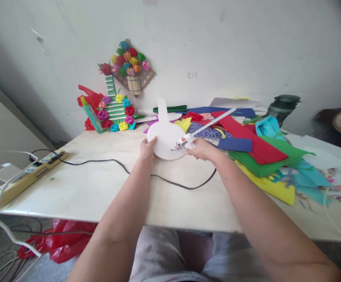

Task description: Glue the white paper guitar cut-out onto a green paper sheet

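Note:
My left hand (148, 149) grips the left edge of a white paddle-shaped board (165, 135), thumb on its face. The board's round part is nearest me and its narrow handle points toward the wall. In my right hand (200, 149) is a white hot glue gun (189, 140), fingers closed around its grip. A long glue stick (214, 122) juts from its back end up to the right. The gun's nozzle points left, over the lower right of the round part; whether it touches the board I cannot tell.
A black cord (184, 187) crosses the table to a yellow power strip (38, 172) at left. Coloured paper sheets (264, 154) and purple shredded paper (207, 131) lie right. A paper-flower guitar (116, 109), a teal glue bottle (92, 116) and a dark cup (283, 107) stand at the back.

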`<state>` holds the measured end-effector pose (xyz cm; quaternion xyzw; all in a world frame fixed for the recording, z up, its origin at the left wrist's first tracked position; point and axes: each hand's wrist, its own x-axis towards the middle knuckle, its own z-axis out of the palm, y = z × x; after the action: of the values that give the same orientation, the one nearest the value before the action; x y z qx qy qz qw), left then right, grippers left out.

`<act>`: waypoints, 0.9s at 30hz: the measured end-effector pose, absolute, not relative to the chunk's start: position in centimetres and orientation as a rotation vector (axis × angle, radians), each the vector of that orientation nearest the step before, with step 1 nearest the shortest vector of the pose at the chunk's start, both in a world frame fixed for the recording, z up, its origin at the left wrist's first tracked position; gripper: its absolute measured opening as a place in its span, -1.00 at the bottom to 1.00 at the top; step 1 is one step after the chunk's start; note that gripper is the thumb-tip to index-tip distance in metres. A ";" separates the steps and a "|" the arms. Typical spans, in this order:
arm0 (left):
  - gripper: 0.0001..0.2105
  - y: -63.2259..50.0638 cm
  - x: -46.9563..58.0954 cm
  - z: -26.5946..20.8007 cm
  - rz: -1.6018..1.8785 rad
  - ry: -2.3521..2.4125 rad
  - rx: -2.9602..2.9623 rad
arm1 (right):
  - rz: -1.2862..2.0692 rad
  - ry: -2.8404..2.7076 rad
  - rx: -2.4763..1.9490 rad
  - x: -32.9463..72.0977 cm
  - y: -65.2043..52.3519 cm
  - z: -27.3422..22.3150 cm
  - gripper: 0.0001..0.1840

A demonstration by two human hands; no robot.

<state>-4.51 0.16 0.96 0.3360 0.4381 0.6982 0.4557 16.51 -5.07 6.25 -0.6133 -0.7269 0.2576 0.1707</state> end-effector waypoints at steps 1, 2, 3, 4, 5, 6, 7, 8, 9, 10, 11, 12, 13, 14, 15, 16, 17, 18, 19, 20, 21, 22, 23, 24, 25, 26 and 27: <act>-0.72 0.1 -4.5 1.0 1.724 1.080 0.830 | 0.731 -2.065 -1.740 16.5 -5.1 6.2 -0.79; -0.72 0.1 -4.5 1.0 1.724 1.078 0.834 | 0.729 -2.066 -1.737 16.5 -5.0 6.2 -0.80; -0.71 0.1 -4.5 1.1 1.723 1.078 0.838 | 0.726 -2.069 -1.735 16.5 -5.0 6.2 -0.80; -0.70 0.1 -4.5 1.1 1.720 1.080 0.843 | 0.719 -2.073 -1.736 16.5 -5.0 6.2 -0.80; -0.70 0.1 -4.5 1.1 1.719 1.084 0.845 | 0.711 -2.078 -1.737 16.5 -5.0 6.2 -0.80; -0.69 0.2 -4.5 1.1 1.718 1.086 0.847 | 0.702 -2.082 -1.738 16.4 -5.0 6.2 -0.80; -0.68 0.2 -4.5 1.1 1.719 1.083 0.851 | 0.690 -2.086 -1.739 16.4 -5.0 6.2 -0.79; -0.68 0.2 -4.4 1.1 1.722 1.078 0.856 | 0.677 -2.090 -1.740 16.4 -5.0 6.3 -0.79; -0.67 0.3 -4.4 1.1 1.725 1.071 0.862 | 0.663 -2.097 -1.740 16.3 -5.1 6.3 -0.79; -0.67 0.3 -4.4 1.2 1.727 1.063 0.869 | 0.648 -2.104 -1.738 16.3 -5.2 6.4 -0.79; -0.66 0.2 -4.4 1.2 1.731 1.056 0.874 | 0.634 -2.112 -1.737 16.2 -5.3 6.5 -0.79; -0.66 0.2 -4.4 1.3 1.735 1.052 0.878 | 0.621 -2.118 -1.736 16.2 -5.4 6.6 -0.79; -0.66 0.1 -4.3 1.3 1.738 1.049 0.881 | 0.611 -2.121 -1.735 16.1 -5.5 6.7 -0.79; -0.65 0.1 -4.3 1.4 1.742 1.045 0.883 | 0.605 -2.124 -1.732 16.1 -5.6 6.7 -0.78; -0.65 0.0 -4.3 1.5 1.745 1.044 0.885 | 0.603 -2.125 -1.727 16.1 -5.6 6.8 -0.78; -0.64 -0.1 -4.3 1.5 1.749 1.048 0.887 | 0.602 -2.125 -1.721 16.1 -5.7 6.8 -0.78; -0.64 -0.1 -4.3 1.5 1.753 1.053 0.893 | 0.602 -2.123 -1.715 16.1 -5.7 6.8 -0.79; -0.64 -0.1 -4.3 1.5 1.758 1.059 0.902 | 0.603 -2.119 -1.710 16.1 -5.7 6.7 -0.79; -0.64 -0.1 -4.3 1.5 1.765 1.063 0.916 | 0.606 -2.114 -1.706 16.2 -5.7 6.6 -0.78; -0.64 0.0 -4.3 1.5 1.772 1.067 0.936 | 0.610 -2.107 -1.704 16.2 -5.6 6.6 -0.78; -0.64 0.0 -4.4 1.4 1.781 1.069 0.962 | 0.615 -2.097 -1.705 16.2 -5.6 6.5 -0.77; -0.64 0.1 -4.4 1.3 1.792 1.074 0.988 | 0.622 -2.089 -1.704 16.3 -5.6 6.5 -0.75; -0.64 0.1 -4.4 1.3 1.805 1.083 1.010 | 0.628 -2.084 -1.697 16.3 -5.6 6.5 -0.74; -0.63 0.1 -4.4 1.2 1.815 1.096 1.030 | 0.633 -2.079 -1.685 16.4 -5.7 6.6 -0.73; -0.63 0.2 -4.4 1.2 1.824 1.108 1.047 | 0.640 -2.076 -1.670 16.4 -5.7 6.6 -0.73; -0.63 0.2 -4.4 1.1 1.832 1.119 1.058 | 0.647 -2.074 -1.652 16.4 -5.8 6.7 -0.73; -0.64 0.3 -4.4 1.0 1.837 1.125 1.065 | 0.654 -2.071 -1.638 16.4 -5.9 6.9 -0.73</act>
<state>-4.39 0.25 1.05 0.4133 0.4367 0.7130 0.3607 16.40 -5.85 6.88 -0.5888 -0.7445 0.2350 0.2091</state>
